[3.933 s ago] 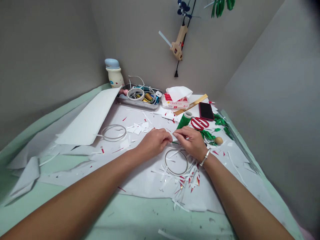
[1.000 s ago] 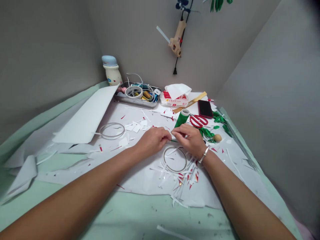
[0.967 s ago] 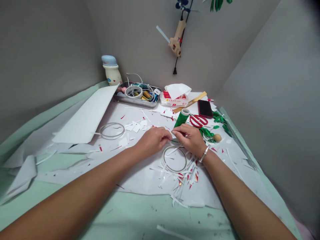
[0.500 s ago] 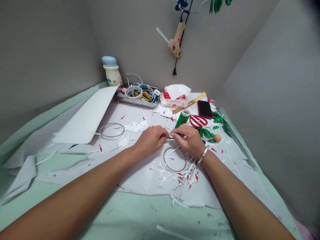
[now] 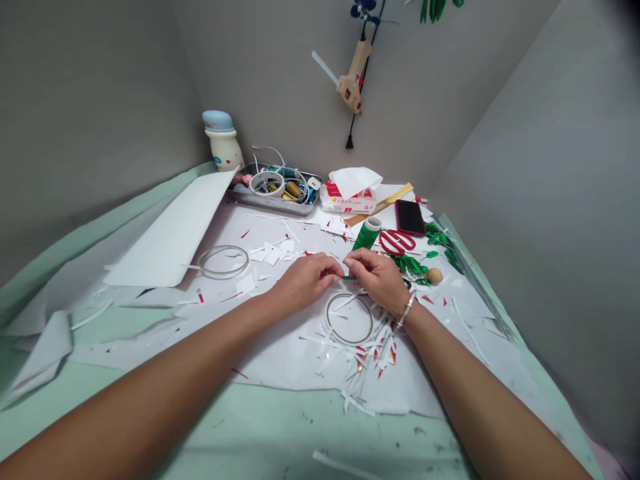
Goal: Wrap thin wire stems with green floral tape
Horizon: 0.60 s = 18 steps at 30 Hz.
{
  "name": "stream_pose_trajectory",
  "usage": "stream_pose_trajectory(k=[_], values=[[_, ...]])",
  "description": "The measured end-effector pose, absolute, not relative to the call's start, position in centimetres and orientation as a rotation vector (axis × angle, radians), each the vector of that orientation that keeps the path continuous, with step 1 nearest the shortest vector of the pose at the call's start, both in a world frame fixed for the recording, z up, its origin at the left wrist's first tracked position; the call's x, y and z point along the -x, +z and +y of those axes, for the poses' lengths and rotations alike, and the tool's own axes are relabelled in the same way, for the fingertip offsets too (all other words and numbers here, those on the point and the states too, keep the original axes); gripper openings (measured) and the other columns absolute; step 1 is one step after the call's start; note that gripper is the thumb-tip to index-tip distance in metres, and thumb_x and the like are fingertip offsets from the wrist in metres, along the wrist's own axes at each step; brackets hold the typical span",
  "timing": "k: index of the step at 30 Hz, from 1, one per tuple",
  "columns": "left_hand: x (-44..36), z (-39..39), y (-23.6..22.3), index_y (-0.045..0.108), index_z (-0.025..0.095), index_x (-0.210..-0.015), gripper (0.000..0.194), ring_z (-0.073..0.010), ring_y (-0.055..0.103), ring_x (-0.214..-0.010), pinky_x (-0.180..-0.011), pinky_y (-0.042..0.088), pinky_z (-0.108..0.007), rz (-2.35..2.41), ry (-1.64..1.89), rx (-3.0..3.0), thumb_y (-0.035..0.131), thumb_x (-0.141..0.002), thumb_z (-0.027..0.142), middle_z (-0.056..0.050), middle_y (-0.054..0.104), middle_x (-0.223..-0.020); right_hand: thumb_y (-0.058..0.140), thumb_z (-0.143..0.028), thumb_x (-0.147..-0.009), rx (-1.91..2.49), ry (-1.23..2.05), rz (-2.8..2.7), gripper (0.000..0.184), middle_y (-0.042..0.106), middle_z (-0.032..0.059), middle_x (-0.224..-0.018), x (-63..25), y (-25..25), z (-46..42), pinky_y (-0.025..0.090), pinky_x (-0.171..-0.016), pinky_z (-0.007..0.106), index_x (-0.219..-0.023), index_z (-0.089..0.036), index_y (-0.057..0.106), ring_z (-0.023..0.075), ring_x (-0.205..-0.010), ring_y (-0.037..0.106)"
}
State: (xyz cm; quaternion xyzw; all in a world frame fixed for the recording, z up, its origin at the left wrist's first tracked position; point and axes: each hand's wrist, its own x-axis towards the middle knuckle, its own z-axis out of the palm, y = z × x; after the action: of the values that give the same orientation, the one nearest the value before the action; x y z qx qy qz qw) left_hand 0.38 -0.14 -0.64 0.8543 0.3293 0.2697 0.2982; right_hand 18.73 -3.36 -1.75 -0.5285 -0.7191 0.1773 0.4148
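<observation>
Centrally, the fingers of the left hand [image 5: 311, 279] pinch a thin green strand [image 5: 349, 278], which spans the small gap to the right hand [image 5: 381, 280]. On that one, thumb and forefinger are pressed close together; whatever sits between their tips is too small to tell. Just beyond the right hand, at twelve o'clock, a green spool [image 5: 367, 235] leans, with red-handled scissors [image 5: 397, 243] at one o'clock. A round bead [image 5: 434, 275] lies at three, beside green leaves [image 5: 411, 265]. Toward six o'clock from the strand, a thin ring [image 5: 349, 343] rests among paper strips. Farther out, at eleven, a metal tray [image 5: 280, 206] holds spools and tape.
</observation>
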Motion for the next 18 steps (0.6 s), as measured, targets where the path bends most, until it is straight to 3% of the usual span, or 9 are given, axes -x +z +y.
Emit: stream_pose_trajectory(k=[11,16,18], values=[[-0.36,-0.29,-0.46,0.064,0.019,-0.083,0.013,-0.0126,0.06,-0.075,-0.073,0.046,-0.027,0.913,0.782,-2.154,0.051,-0.079,0.017,0.0,0.068,-0.082,0.048,-0.03,-0.09,1.252,0.358,-1.813,0.017,0.063,-0.0005,-0.074,-17.96,-1.53,-3.44,0.044,-0.059,0.021,-0.089,-0.02,0.062,0.0103,-0.058,0.057],[-0.28,-0.09,-0.51,0.057,0.019,-0.105,0.029,-0.0121,0.059,-0.066,-0.066,0.046,-0.025,0.948,0.788,-2.052,0.057,-0.076,0.022,0.001,0.066,-0.073,0.048,-0.031,-0.09,1.24,0.357,-1.82,0.018,0.064,0.0008,-0.079,-17.94,-1.59,-3.54,0.046,-0.061,0.022,-0.091,-0.021,0.062,0.011,-0.061,0.057],[-0.21,0.01,-0.5,0.061,0.018,-0.095,0.019,-0.0123,0.059,-0.068,-0.066,0.045,-0.025,0.933,0.755,-2.072,0.056,-0.076,0.021,0.0,0.067,-0.075,0.048,-0.031,-0.09,1.231,0.378,-1.821,0.018,0.064,0.001,-0.079,-17.97,-1.56,-3.62,0.046,-0.061,0.022,-0.09,-0.02,0.062,0.011,-0.061,0.057]])
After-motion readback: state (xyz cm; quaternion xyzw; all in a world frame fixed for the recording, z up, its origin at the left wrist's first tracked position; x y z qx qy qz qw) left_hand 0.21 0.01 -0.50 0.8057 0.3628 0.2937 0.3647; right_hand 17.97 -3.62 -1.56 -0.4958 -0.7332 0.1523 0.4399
